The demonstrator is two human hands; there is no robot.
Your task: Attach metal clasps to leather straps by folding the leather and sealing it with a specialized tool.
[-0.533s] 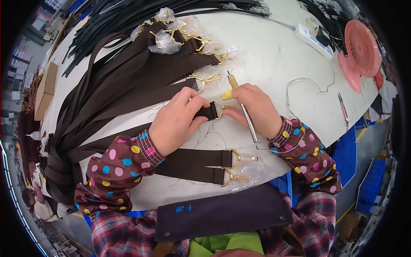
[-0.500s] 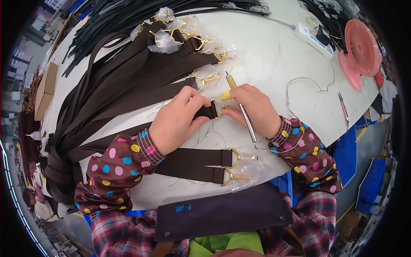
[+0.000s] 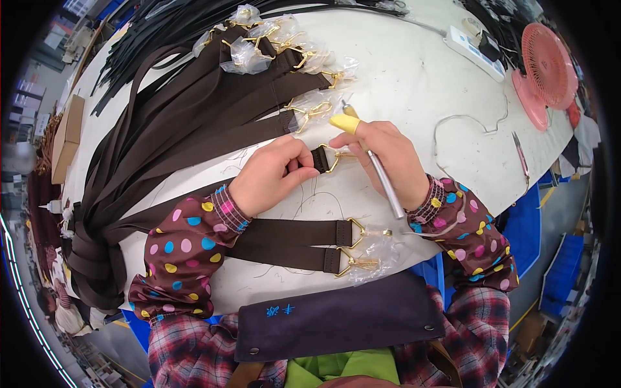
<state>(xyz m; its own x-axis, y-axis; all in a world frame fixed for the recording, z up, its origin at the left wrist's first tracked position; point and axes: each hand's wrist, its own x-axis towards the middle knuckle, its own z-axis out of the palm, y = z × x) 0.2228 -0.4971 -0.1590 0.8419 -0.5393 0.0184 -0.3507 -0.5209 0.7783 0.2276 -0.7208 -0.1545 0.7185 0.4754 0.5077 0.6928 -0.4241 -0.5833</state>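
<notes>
My left hand (image 3: 275, 169) is closed on a dark brown strap (image 3: 318, 160), pinching it just behind its stitched end. A gold clasp (image 3: 332, 158) hangs from that end, its hook part in clear plastic. My right hand (image 3: 388, 158) lies just right of the clasp, with a yellow cover (image 3: 345, 123) on one fingertip. It holds a slim pen-shaped metal tool (image 3: 384, 183) with a cord at its lower end. The tool's tip points up and away from the strap. Below my left hand lie two more straps (image 3: 291, 242) with gold clasps in plastic.
A pile of brown straps (image 3: 187, 123) with plastic-wrapped clasps covers the table's left side. Black strips (image 3: 149, 48) lie behind it. A white power strip (image 3: 475, 52), pink fan (image 3: 548, 77) and second pen-like tool (image 3: 521, 156) sit at right. Blue bins (image 3: 521, 226) stand below the edge.
My right hand's fingers have lifted off the clasp and shifted slightly right, the yellow-covered fingertip rising toward the tool's tip. My left hand keeps hold of the strap, a little further from its end.
</notes>
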